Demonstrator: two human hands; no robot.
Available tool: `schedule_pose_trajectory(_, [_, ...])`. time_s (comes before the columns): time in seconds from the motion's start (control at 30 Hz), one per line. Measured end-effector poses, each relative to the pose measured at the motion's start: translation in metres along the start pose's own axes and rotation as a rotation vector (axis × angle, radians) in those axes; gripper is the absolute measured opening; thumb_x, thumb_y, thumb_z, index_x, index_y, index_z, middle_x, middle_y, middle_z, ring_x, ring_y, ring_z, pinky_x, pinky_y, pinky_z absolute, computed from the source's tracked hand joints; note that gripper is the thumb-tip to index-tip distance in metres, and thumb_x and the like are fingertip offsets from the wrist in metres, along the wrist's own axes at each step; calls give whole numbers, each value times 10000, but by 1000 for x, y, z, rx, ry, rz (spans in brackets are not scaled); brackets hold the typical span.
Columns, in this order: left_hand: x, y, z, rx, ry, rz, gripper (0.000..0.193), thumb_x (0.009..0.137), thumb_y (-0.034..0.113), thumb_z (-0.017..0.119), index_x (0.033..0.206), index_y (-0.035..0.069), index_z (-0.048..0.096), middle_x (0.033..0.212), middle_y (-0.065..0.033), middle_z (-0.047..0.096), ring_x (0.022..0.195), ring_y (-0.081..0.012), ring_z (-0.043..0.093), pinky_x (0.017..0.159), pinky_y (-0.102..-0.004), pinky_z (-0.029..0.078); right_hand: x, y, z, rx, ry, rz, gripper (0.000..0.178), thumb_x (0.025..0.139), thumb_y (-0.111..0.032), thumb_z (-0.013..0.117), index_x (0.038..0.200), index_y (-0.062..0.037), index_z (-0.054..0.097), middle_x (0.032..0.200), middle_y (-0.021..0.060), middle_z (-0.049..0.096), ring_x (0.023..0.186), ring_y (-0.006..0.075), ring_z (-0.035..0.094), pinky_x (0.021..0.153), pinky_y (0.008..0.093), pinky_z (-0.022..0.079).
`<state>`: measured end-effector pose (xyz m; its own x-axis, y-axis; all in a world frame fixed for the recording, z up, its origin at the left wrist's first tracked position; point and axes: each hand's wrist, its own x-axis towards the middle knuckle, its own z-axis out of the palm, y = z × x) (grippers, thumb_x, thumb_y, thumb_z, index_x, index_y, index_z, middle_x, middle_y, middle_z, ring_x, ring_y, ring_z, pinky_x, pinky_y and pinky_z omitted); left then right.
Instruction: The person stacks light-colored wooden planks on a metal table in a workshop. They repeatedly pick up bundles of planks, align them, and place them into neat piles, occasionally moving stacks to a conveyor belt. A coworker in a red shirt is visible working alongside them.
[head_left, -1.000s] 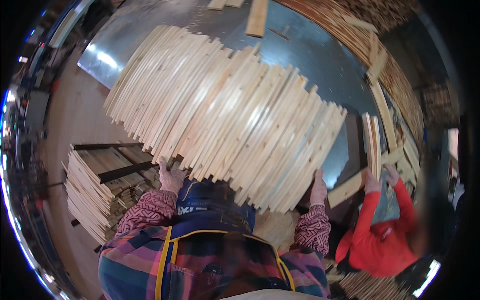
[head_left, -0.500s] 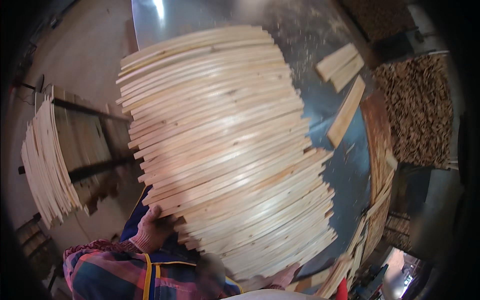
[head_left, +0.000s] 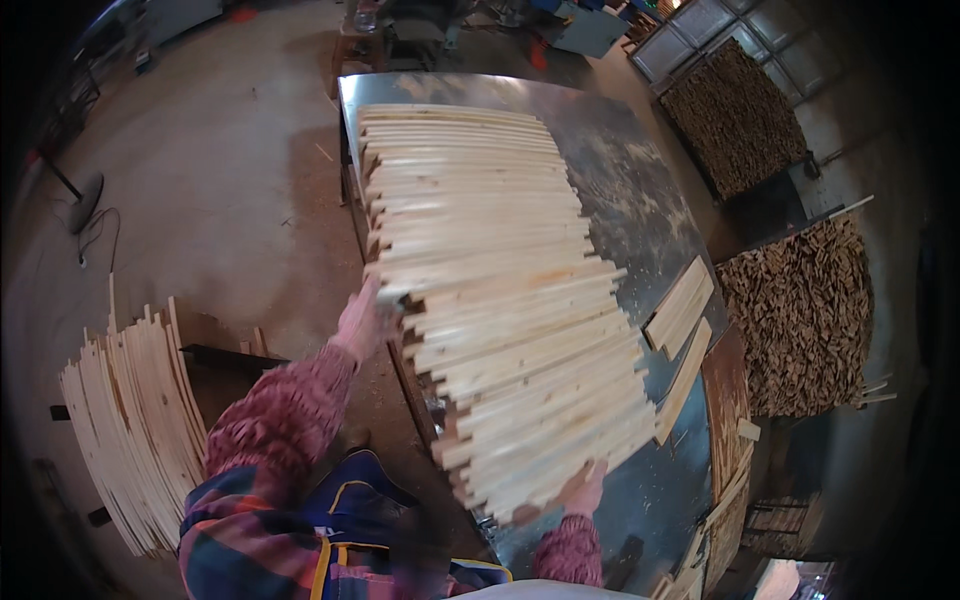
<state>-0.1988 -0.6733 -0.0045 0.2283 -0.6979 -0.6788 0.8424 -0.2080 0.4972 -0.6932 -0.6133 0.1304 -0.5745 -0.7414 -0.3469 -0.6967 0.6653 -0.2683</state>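
A wide layer of pale wooden strips (head_left: 500, 300) lies side by side on a metal-topped table (head_left: 625, 190), their ends uneven on both sides. My left hand (head_left: 362, 318) is against the left ends of the strips, fingers stretched along them and partly hidden. At the near right corner, my right hand (head_left: 587, 488) rests against the nearest strips with its fingers laid on the wood. Neither hand is visibly wrapped round a single strip.
Short wooden boards (head_left: 682, 305) lie on the table's right side, beside a rough brown plank (head_left: 725, 390). Large stacks of wood pieces (head_left: 800, 320) stand beyond. Left, long thin strips (head_left: 135, 420) rest on dark supports. A floor fan (head_left: 86, 200) stands farther off.
My left hand has moved forward along the strips' left ends. The right hand now shows more fully at the near corner. The view has shifted, showing more floor and the table's far edge.
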Motion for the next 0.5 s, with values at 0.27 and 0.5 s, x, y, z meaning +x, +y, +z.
schedule_pose_trajectory(0.27, [-23,54,33,584,-166,-26,540,923,399,600,1376,118,518,1293,-179,588,1176,-358,566,1073,-434,427,35,-138,56,1164,-5,134,868,960,-609,532,1498,54,377,1489,219,476,1301,371,506,1094,410,405])
schedule_pose_trajectory(0.5, [-93,-43,-148,1735,-395,311,428,889,185,618,1314,135,602,1285,-217,616,1233,-412,566,1048,-431,470,38,-120,123,186,333,-892,574,992,-278,621,1452,24,455,1422,219,530,1307,318,526,1108,414,428])
